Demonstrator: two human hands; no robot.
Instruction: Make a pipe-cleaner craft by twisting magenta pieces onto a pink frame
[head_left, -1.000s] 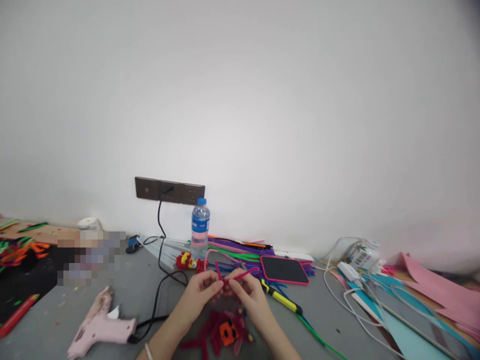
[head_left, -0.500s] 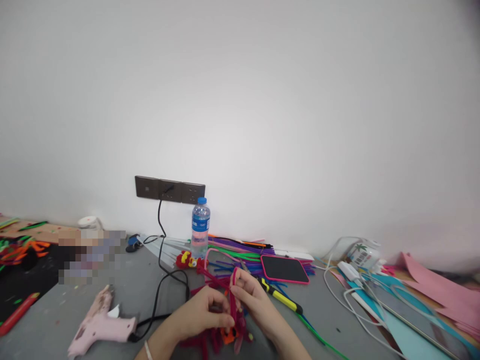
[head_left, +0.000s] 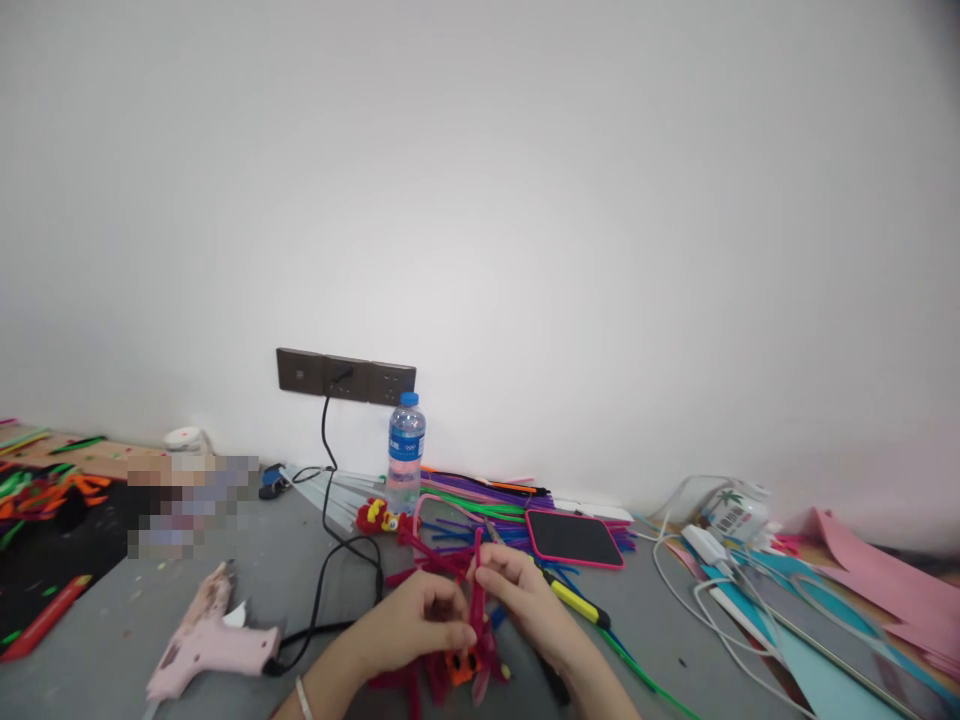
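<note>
Between my two hands stands a dark pink pipe cleaner [head_left: 478, 595], pinched near its top by my right hand [head_left: 521, 598] and lower down by my left hand [head_left: 416, 622]. Both hands have their fingers closed, and the upper tip pokes above my right fingers. Below them lies an orange fuzzy piece with dark spots [head_left: 460, 668], among more dark red pipe cleaners [head_left: 414, 692]; my left hand partly covers this pile. Just beyond my left hand rests a red and yellow fuzzy figure [head_left: 382, 517].
A pink glue gun [head_left: 217, 645] with a black cord lies left. Behind are a water bottle [head_left: 406, 455], bundled pipe cleaners [head_left: 495, 505] and a pink-rimmed phone [head_left: 576, 538]. A yellow and black cutter [head_left: 577, 602] lies by my right wrist; white cables [head_left: 701, 590] and paper sheets [head_left: 825, 655] are right.
The view has shifted slightly. The pipe cleaner's tip now sticks up straighter above my right fingers. A dark object shows beneath my right wrist. Both hands keep their pinch.
</note>
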